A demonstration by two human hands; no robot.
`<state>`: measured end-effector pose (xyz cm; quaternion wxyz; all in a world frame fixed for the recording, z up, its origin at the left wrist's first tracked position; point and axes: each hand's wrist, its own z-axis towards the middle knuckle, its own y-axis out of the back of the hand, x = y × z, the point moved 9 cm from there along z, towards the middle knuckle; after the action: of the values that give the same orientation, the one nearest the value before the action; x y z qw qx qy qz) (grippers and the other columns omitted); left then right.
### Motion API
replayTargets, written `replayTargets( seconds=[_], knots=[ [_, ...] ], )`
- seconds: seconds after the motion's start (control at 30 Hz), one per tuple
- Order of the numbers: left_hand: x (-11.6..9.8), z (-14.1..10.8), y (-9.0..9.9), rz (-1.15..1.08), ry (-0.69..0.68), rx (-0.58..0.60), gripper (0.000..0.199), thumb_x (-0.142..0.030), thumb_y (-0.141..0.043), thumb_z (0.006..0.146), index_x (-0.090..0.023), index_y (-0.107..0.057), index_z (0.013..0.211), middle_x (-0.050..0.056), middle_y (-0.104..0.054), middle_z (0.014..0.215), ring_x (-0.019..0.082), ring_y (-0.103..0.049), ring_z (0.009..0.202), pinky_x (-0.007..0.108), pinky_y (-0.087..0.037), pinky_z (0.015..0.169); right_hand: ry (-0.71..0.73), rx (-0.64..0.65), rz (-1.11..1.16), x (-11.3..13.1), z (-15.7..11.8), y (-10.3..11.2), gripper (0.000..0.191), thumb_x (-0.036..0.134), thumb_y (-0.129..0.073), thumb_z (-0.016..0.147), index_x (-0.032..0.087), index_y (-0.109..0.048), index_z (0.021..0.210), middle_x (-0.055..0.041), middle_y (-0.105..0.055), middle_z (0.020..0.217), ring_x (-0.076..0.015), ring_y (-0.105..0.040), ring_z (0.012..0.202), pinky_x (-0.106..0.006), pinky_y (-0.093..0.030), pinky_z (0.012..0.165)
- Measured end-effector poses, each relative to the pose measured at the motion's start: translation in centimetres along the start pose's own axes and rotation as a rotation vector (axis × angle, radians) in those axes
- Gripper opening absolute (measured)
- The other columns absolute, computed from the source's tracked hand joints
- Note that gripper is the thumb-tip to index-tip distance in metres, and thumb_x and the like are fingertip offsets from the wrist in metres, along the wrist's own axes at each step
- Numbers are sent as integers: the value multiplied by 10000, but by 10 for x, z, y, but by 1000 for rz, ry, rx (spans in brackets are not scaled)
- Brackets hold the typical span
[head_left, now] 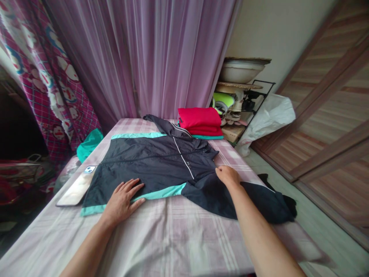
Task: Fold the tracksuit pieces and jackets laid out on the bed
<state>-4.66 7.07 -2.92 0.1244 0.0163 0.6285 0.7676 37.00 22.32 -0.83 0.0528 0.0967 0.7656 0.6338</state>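
A dark zip-up jacket (144, 152) with turquoise side panels and white piping lies spread on the table, its collar toward the right. My left hand (122, 200) rests flat on the lower body of the jacket, fingers spread over the turquoise edge. At the shoulder nearest the collar, my right hand (228, 176) is closed on the jacket's fabric. The near sleeve (259, 196) runs out to the right beneath my right forearm. The far sleeve (157, 122) lies bent away at the back.
A phone (76, 188) lies at the jacket's left hem. Folded red cloth (198, 121) sits on turquoise cloth at the back. A checked cloth (167, 238) covers the table. Beyond it stand a shelf rack (255, 105) with a basin (242, 71), a white bag (266, 119) and purple curtains (173, 57).
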Motion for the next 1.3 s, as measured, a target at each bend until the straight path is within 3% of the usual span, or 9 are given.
replayTargets(
  seconds=[0.17, 0.33, 0.47, 0.6, 0.77, 0.93, 1.07, 1.17, 1.3],
  knots=[
    [-1, -1, -2, 15, -13, 20, 610, -667, -444, 885, -326, -573, 1374, 92, -546, 1457, 309, -501, 1340, 565, -371, 1117, -59, 0, -13, -8, -1, 18, 449, 361, -385, 923, 202, -743, 1145, -169, -698, 1208, -297, -661, 1110, -366, -515, 858],
    [-2, -2, -1, 34, -32, 1, 621, -661, -489, 870, -351, -533, 1407, 87, -520, 1480, 317, -487, 1351, 560, -370, 1118, 247, 157, -216, 50, -29, 44, 342, 447, -570, 857, 227, -793, 993, -138, -739, 1125, -281, -680, 1067, -337, -508, 853],
    [-2, -3, -3, 50, -32, 18, 606, -648, -480, 880, -362, -524, 1413, 83, -507, 1492, 315, -479, 1359, 560, -359, 1126, 657, 409, -359, 102, -84, 14, 226, 174, -674, 690, 228, -808, 864, -93, -782, 913, -240, -726, 890, -288, -515, 759],
    [0, -4, -4, 38, -37, 22, 589, -637, -470, 888, -362, -536, 1404, 74, -513, 1488, 310, -481, 1357, 548, -355, 1133, 705, 466, -486, 105, -104, -20, 325, 100, -703, 576, 162, -804, 879, -139, -776, 934, -296, -720, 924, -342, -529, 795],
    [3, -5, -7, 16, -39, 29, 538, -596, -424, 922, -366, -549, 1392, 62, -508, 1494, 304, -480, 1359, 554, -353, 1133, 642, 377, -520, 93, -80, 3, 257, 140, -748, 635, 182, -797, 883, -138, -769, 936, -293, -704, 972, -346, -511, 839],
    [6, -3, -8, 13, -16, 38, 505, -547, -327, 964, -359, -591, 1351, 56, -471, 1523, 303, -433, 1398, 577, -340, 1134, 702, -185, -61, 151, -48, 64, 402, 340, -455, 955, 207, -645, 1285, -127, -677, 1262, -256, -628, 1157, -371, -467, 965],
    [6, -3, -8, 35, 5, 30, 493, -534, -326, 970, -360, -596, 1344, 48, -484, 1513, 308, -431, 1399, 583, -351, 1125, 860, -198, 65, 187, -34, 15, 587, 449, -403, 978, 224, -377, 1519, -95, -338, 1595, -231, -313, 1454, -438, -224, 1182],
    [5, -6, -8, 33, 0, 18, 499, -556, -375, 952, -357, -577, 1363, 40, -484, 1512, 303, -434, 1398, 571, -347, 1135, 698, -49, 14, 164, -2, -31, 626, 519, -324, 988, 213, -350, 1534, -100, -250, 1629, -251, -216, 1494, -507, -141, 1197],
    [11, -5, -2, -31, 25, 43, 494, -560, -335, 962, -340, -650, 1273, 27, -572, 1436, 269, -512, 1338, 515, -397, 1119, 490, -99, -10, 123, 26, -34, 624, 497, -267, 1005, 182, -343, 1539, -115, -253, 1626, -240, -211, 1495, -446, -128, 1204]
  ],
)
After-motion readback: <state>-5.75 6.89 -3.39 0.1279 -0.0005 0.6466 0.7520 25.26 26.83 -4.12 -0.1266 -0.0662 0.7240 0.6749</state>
